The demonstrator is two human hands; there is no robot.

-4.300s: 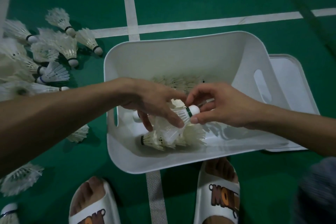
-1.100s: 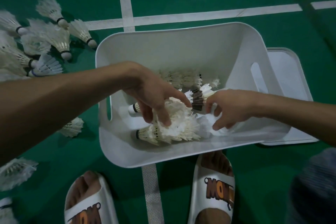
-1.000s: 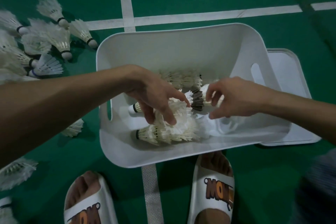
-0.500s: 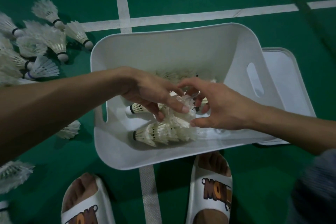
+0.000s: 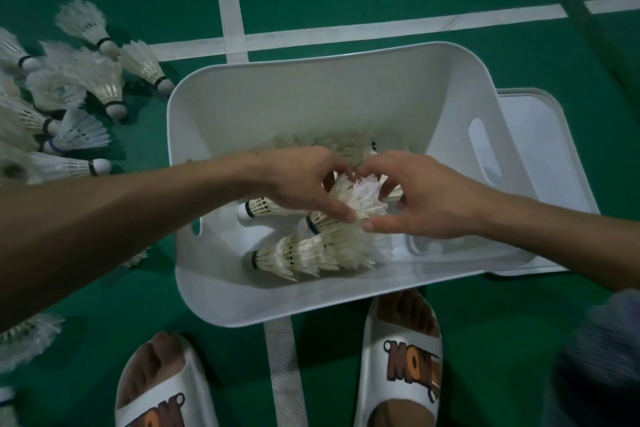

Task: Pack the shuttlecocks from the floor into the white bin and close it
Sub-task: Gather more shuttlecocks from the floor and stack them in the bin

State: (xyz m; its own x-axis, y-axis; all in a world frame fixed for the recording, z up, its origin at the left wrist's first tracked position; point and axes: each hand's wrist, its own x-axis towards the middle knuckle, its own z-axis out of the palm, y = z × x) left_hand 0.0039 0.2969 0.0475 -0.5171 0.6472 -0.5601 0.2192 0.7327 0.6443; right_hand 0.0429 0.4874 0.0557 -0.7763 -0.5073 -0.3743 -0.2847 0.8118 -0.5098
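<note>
The white bin (image 5: 311, 97) stands open on the green court floor. Several shuttlecocks lie inside it, among them a nested row (image 5: 304, 255) near the front wall. Both my hands are over the bin's middle. My left hand (image 5: 304, 184) and my right hand (image 5: 412, 201) curl round the same feathered shuttlecock stack (image 5: 360, 198) from either side, fingertips nearly meeting above and below it. Several loose shuttlecocks (image 5: 69, 97) lie on the floor to the left of the bin.
The bin's white lid (image 5: 540, 135) lies flat on the floor behind the bin's right side. My feet in white slippers (image 5: 405, 357) stand just in front of the bin. More shuttlecocks (image 5: 24, 340) lie at the lower left. White court lines cross behind the bin.
My right hand has moved left from a dark-banded shuttlecock to meet my left hand. Both hands now cup the feather stack together over the bin.
</note>
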